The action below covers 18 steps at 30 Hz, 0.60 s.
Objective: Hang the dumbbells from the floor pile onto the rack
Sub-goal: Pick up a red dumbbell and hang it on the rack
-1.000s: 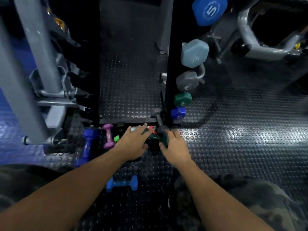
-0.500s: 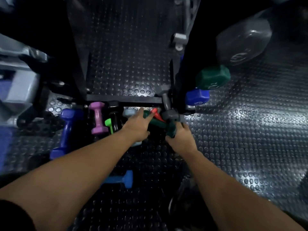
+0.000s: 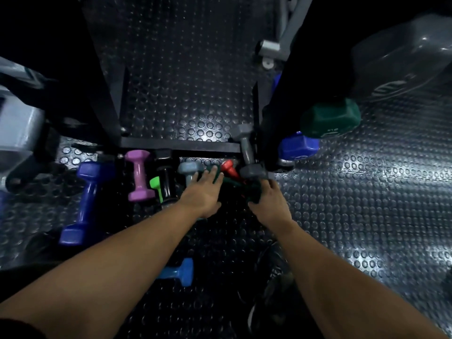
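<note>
A pile of small dumbbells lies on the studded floor at the foot of the black rack (image 3: 281, 94). In it a dark green dumbbell (image 3: 232, 182) lies between my hands. My left hand (image 3: 203, 194) rests its straight fingers on the far end. My right hand (image 3: 266, 204) curls round the near end. Close by are a red dumbbell (image 3: 228, 167), a grey one (image 3: 247, 152) leaning on the rack base, a grey-blue one (image 3: 189, 170) partly under my left hand, a black one (image 3: 166, 177), a bright green one (image 3: 155, 184), a pink one (image 3: 139, 174) and a purple one (image 3: 85, 201).
A light blue dumbbell (image 3: 181, 272) lies apart, under my left forearm. A green dumbbell (image 3: 330, 118), a blue one (image 3: 298, 145) and a large grey one (image 3: 403, 64) hang on the rack's right side. A grey machine frame (image 3: 19, 133) stands at the left. My shoe (image 3: 271, 289) is below.
The view has tilted down and come closer to the pile. Both hands have stayed at the dark green dumbbell, with the right hand's fingers closing further round its near end.
</note>
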Tool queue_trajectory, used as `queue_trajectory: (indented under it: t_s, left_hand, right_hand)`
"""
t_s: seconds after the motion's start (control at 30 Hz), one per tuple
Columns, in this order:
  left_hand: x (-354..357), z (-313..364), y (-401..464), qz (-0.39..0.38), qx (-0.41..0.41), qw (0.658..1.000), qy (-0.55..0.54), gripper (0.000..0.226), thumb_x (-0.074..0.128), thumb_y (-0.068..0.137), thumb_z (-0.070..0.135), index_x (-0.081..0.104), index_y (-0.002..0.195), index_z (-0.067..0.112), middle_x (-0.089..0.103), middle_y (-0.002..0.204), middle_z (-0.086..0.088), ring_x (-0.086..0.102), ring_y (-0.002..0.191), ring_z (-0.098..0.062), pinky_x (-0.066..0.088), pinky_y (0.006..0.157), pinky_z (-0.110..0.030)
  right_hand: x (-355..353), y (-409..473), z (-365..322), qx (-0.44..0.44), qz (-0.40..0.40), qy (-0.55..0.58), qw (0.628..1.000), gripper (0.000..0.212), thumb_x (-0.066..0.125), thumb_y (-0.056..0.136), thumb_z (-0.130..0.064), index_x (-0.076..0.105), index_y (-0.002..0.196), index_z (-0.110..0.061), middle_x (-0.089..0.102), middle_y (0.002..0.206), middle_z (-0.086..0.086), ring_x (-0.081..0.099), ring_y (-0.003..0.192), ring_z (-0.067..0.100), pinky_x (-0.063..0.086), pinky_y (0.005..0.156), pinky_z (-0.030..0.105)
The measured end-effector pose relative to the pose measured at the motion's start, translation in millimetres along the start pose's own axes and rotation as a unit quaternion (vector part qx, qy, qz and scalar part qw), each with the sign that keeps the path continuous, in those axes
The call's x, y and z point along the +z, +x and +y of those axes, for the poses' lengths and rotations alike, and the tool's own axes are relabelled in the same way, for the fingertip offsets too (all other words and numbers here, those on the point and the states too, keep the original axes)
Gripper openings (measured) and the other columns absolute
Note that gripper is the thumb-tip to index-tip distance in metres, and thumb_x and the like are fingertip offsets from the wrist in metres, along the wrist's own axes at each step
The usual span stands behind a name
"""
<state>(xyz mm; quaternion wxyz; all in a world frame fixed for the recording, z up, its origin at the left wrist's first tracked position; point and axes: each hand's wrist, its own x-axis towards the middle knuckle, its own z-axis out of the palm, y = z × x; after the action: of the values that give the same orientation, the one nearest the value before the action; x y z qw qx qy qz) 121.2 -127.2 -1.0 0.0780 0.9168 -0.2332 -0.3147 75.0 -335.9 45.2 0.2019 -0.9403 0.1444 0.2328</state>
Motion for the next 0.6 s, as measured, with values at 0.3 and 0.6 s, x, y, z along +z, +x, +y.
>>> queue_trajectory:
  t_s: [0.3, 0.6]
  left_hand:
    - [3.1, -7.2, -1.4, 0.002, 0.019, 0.999, -0.048, 0.101, 0.066, 0.097, 0.043, 0.000, 0.167, 0.012, -0.011, 0.174, -0.014, 0.006, 0.161, -0.034, 0.010, 0.129, -0.051]
    - [-0.6, -14.5, -1.2, 0.013, 0.036, 0.997, -0.063, 0.091, 0.059, 0.101, 0.039, 0.002, 0.167, 0.010, 0.004, 0.175, -0.013, 0.015, 0.160, -0.029, 0.015, 0.129, -0.046]
  right_hand:
    - [7.3, 12.9, 7.0, 0.040, -0.021, 0.052, 0.998, 0.079, 0.085, 0.073, -0.013, 0.046, 0.141, -0.015, 0.059, 0.123, 0.013, 0.060, 0.112, 0.034, 0.054, 0.094, 0.041]
    - [63.9, -36.5, -4.8, 0.143, -0.038, 0.131, 0.980, 0.074, 0.095, 0.073, -0.023, 0.046, 0.128, -0.013, 0.053, 0.125, 0.010, 0.059, 0.109, 0.029, 0.051, 0.095, 0.037]
